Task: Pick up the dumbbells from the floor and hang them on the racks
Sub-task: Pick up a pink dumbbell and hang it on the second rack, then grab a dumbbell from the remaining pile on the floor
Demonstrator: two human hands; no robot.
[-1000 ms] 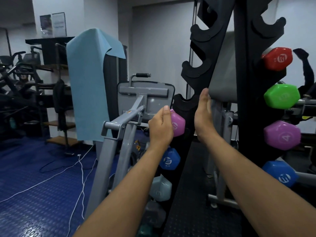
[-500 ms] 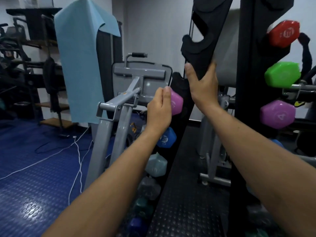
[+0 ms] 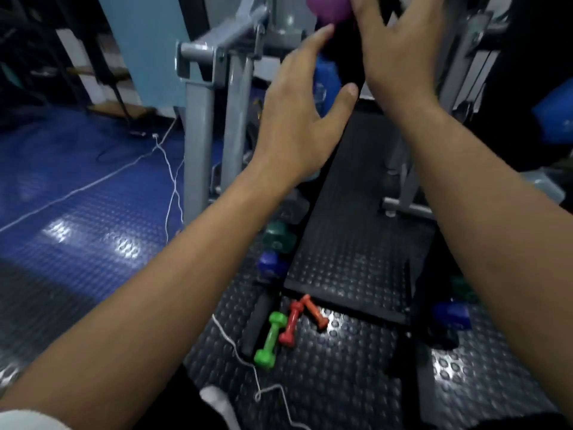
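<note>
Head view: both hands are up with fingers spread, holding nothing; the left hand (image 3: 297,119) is at 12 o'clock, its fingertip near the purple dumbbell (image 3: 328,7) racked at the top edge, the right hand (image 3: 393,48) at 1 o'clock. At 6 o'clock on the studded black floor (image 3: 341,367) lie a green dumbbell (image 3: 269,344) and two red dumbbells (image 3: 302,318). Blue floor (image 3: 77,212) spreads at 9 o'clock.

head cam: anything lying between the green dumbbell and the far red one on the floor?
Yes, in the head view a second red dumbbell lies between the green dumbbell and the far red dumbbell, its upper end meeting the far one's.
</note>
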